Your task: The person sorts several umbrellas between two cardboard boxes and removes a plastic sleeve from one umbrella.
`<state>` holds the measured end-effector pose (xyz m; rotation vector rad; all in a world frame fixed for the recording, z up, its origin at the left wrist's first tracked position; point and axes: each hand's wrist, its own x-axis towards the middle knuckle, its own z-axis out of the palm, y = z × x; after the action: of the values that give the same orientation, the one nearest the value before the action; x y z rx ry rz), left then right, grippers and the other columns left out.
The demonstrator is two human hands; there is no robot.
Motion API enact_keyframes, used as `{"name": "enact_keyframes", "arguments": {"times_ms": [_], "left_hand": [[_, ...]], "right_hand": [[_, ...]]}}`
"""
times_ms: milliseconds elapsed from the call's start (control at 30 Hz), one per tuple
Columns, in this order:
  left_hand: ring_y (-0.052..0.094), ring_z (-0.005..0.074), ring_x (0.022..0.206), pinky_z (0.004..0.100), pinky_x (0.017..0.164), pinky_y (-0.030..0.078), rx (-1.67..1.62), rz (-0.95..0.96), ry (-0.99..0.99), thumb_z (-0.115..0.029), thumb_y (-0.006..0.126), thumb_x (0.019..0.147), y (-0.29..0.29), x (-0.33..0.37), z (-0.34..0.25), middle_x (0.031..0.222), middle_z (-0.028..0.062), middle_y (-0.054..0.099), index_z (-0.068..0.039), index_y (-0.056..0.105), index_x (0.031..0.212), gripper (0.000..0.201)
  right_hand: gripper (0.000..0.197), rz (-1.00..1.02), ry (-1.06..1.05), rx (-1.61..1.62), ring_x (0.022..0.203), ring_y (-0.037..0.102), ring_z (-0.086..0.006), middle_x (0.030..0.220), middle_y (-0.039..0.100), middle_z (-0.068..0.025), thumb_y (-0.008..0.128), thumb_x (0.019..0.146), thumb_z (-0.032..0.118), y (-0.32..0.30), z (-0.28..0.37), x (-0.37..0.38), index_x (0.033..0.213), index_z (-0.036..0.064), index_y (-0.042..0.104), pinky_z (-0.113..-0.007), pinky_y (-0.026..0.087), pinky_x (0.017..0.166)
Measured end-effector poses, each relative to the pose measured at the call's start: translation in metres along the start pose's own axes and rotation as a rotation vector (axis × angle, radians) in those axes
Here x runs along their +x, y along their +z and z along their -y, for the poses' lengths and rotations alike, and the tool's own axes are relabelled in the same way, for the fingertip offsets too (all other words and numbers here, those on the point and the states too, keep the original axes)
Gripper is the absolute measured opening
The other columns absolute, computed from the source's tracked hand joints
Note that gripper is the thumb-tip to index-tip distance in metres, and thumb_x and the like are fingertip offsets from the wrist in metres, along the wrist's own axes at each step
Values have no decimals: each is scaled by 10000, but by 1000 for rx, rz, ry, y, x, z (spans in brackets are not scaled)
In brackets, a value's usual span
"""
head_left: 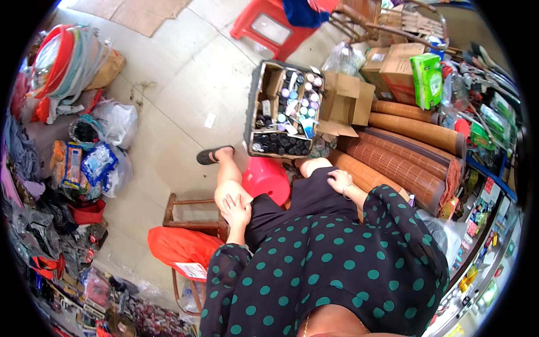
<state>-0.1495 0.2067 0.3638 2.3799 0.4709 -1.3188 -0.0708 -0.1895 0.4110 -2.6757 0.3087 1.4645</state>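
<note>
"Around?"
"Crate (252, 106) ahead of left hand (236, 211) and right hand (339, 181), pink stool (264, 178) between hands, mats (393, 163) beyond the right."
"Pose?"
"Both palms down on thighs (229, 186), fingers loosely spread, holding nothing."

You have bright, soft light; floor (174, 95) left of the black crate (254, 101) looks washed out; far from the crate, edges bend.

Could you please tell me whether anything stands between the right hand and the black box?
Nothing visible blocks the way: the right hand rests on the dark shorts, and only the person's own right knee lies between it and the open-topped black box.
</note>
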Motion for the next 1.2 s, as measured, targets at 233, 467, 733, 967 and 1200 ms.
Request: {"name": "enact_keyframes", "arguments": {"times_ms": [233, 467, 733, 967, 1200], "left_hand": [[264, 378, 1323, 473, 1085, 219, -569, -4, 245, -428, 439, 900, -24, -40, 116, 1423, 252, 278, -105, 365, 1371, 576], [344, 316, 1302, 353, 1073, 265, -1142, -95, 140, -442, 348, 954, -50, -74, 215, 1375, 217, 388, -36, 345, 1371, 582], [554, 295, 1025, 349, 841, 440, -1622, -517, -25, -424, 373, 952, -19, -113, 261, 1119, 165, 574, -31, 483, 1253, 507], [542, 251, 936, 322, 754, 423, -2065, -710, -514, -386, 404, 938, -24, -119, 268, 1046, 134, 569, -35, 497, 1230, 466], [529, 207, 848, 295, 668, 406, -2463, -936, -949, -347, 435, 924, -78, -92, 324, 973, 103, 564, -38, 512, 1207, 426]], "right_hand": [[372, -80, 102, 323, 1021, 595, -281, 1062, 646, -127, 573, 789, 314, -67, 140, -27, 1087, 100, 633, -374, 449, 903], [357, -111, -403, 49, 979, 606, -293, 1023, 642, -170, 524, 843, 295, -122, 309, -6, 1055, 26, 625, -359, 458, 858], [338, 124, -519, -466, 817, 651, -266, 868, 680, -141, 566, 754, 336, -140, 433, 64, 899, 54, 686, -370, 499, 753], [250, 67, -823, -932, 796, 645, -261, 853, 671, -135, 536, 790, 266, -132, 764, 113, 850, 71, 681, -374, 498, 710], [321, -196, -1589, -691, 924, 584, -393, 954, 609, -255, 486, 840, 273, 54, 1233, -49, 973, 10, 613, -440, 458, 810]]}}
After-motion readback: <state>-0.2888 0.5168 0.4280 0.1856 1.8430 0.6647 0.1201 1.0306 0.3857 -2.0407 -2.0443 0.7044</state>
